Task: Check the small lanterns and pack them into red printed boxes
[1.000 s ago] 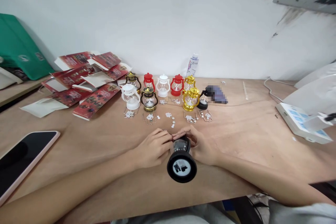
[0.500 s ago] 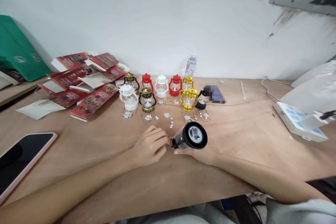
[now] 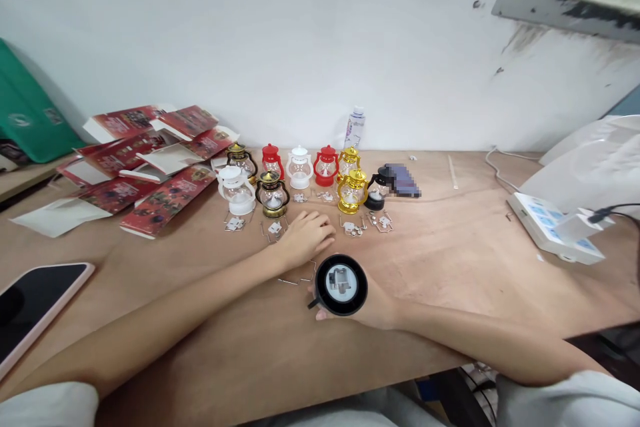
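Observation:
My right hand (image 3: 377, 303) grips a black lantern (image 3: 361, 293) tipped so its underside faces me. Inside the black rim is a white disc with an uncovered compartment and metal contacts. My left hand (image 3: 307, 240) reaches farther across the table, its bent fingers pressed down where small white and round bits lay; what they pinch is hidden. Between that wrist and the lantern, a bent wire handle (image 3: 299, 280) lies on the wood. Behind are small lanterns in several colours, such as a gold lantern (image 3: 353, 192), a bronze lantern (image 3: 273, 195) and a white lantern (image 3: 237, 192).
Wire handles with small parts (image 3: 353, 225) lie before the lanterns. Flattened red boxes (image 3: 170, 197) pile up at left, near a phone (image 3: 40, 307). A water bottle (image 3: 355, 125) stands by the wall. At right sits a white power strip (image 3: 545, 227) with a plug.
My left hand has left the wire handle on the table and moved forward to the small parts. My right hand has brought the lantern nearer, turning its base more toward me.

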### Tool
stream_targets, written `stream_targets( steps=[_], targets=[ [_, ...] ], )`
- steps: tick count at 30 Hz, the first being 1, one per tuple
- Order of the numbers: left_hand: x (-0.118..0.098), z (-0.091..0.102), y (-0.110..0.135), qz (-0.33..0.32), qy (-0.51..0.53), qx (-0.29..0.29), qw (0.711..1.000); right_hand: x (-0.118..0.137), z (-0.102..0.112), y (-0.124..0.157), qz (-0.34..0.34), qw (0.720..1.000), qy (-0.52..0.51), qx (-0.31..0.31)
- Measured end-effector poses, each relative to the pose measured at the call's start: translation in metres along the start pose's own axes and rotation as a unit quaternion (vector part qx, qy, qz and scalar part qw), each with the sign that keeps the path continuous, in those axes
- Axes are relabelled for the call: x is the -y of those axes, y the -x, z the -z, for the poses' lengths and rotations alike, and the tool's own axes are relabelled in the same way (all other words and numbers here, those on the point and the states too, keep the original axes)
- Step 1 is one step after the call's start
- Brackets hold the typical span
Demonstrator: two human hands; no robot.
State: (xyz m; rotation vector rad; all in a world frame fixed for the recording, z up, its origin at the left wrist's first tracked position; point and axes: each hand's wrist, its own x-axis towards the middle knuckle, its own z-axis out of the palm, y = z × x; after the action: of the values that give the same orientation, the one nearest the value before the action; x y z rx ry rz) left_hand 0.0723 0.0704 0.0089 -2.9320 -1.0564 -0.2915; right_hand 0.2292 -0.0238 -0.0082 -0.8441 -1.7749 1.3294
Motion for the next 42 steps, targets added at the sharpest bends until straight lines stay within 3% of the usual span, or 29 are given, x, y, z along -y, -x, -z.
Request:
stream_targets(
  steps=[12,17,22,27,34,37,40,42],
  targets=[
    [0.013,0.001,0.006,0.023,0.023,0.008,0.999,-0.007,0.003,0.002,-0.024,0.999,0.022,0.018],
    [0.015,0.000,0.007,0.028,0.018,0.013,0.999,0.002,0.002,0.001,-0.019,1.000,0.002,0.007],
    [0.017,0.012,0.007,0.029,0.030,0.005,0.999,0.010,0.001,-0.001,-0.032,0.999,-0.018,-0.001],
    [0.017,0.018,0.008,0.029,0.049,0.041,0.998,0.003,0.002,0.001,-0.021,1.000,-0.010,0.007],
    [0.019,0.011,0.005,0.047,0.045,0.030,0.997,-0.006,0.003,0.003,-0.025,1.000,0.016,0.006],
    [0.016,0.031,0.006,0.054,0.059,-0.006,0.997,-0.003,0.002,0.001,-0.027,0.999,0.015,-0.024],
    [0.002,0.070,0.014,0.061,0.132,-0.099,0.984,0.000,0.002,0.000,-0.029,0.998,0.022,-0.054],
    [-0.012,0.097,0.023,0.066,0.204,-0.128,0.968,0.001,0.002,0.000,-0.037,0.998,0.022,-0.054]
  ],
)
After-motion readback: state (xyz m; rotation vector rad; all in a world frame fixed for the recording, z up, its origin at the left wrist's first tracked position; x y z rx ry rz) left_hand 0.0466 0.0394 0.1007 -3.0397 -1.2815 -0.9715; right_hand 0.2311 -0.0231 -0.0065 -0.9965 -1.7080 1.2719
